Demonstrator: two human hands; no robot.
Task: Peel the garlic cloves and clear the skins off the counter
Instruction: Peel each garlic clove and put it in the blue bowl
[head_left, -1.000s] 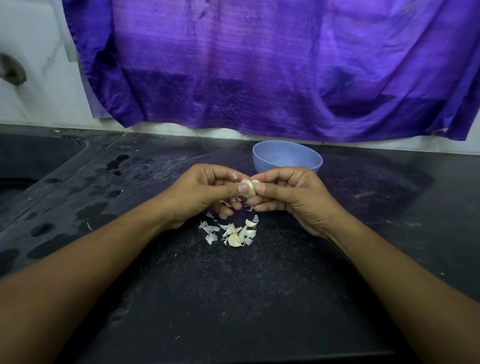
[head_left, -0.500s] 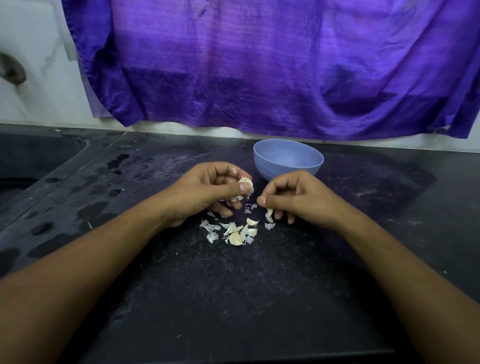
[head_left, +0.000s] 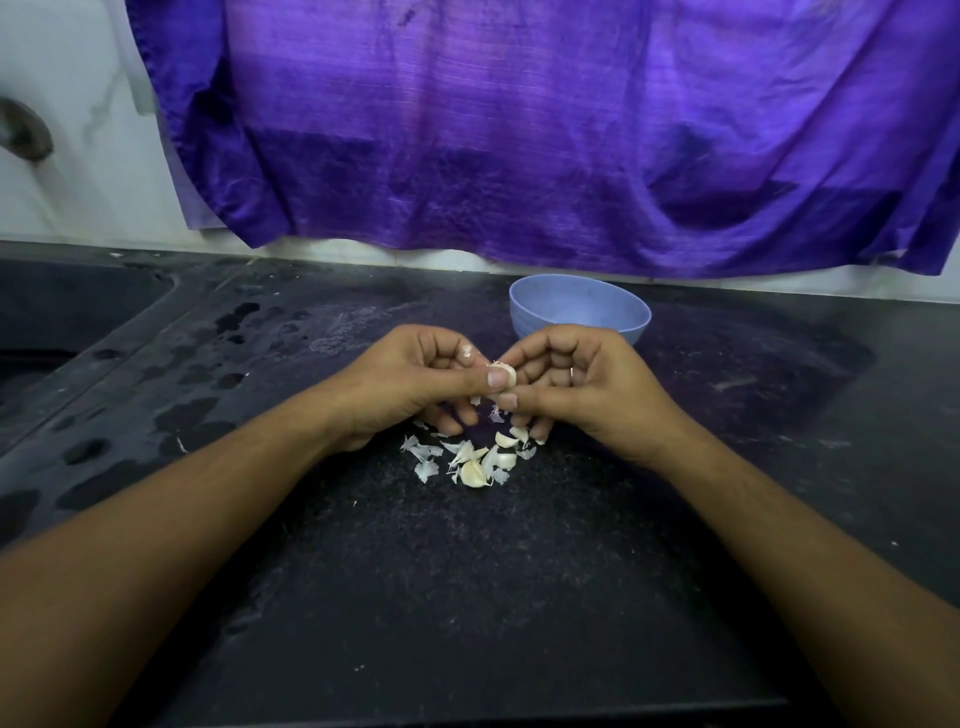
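A pale garlic clove (head_left: 503, 373) is held above the black counter (head_left: 467, 597), pinched between the thumb and fingers of my left hand (head_left: 415, 384). My right hand (head_left: 576, 387) meets it from the right, its thumb and fingertips pinching at the clove's skin. Directly below the hands lies a small heap of white garlic skins (head_left: 431, 460) mixed with a few loose cloves (head_left: 474, 474). A light blue bowl (head_left: 579, 306) stands just behind my right hand; its inside is hidden from here.
A purple cloth (head_left: 545, 135) hangs over the white wall behind the counter. A dark sink basin (head_left: 62, 317) lies at the far left, with wet patches (head_left: 171, 415) on the counter beside it. A grey tap (head_left: 23, 130) juts out at the upper left.
My right hand, which had dropped to the skin heap half a second ago, has risen back to the clove in my left hand and pinches it again.
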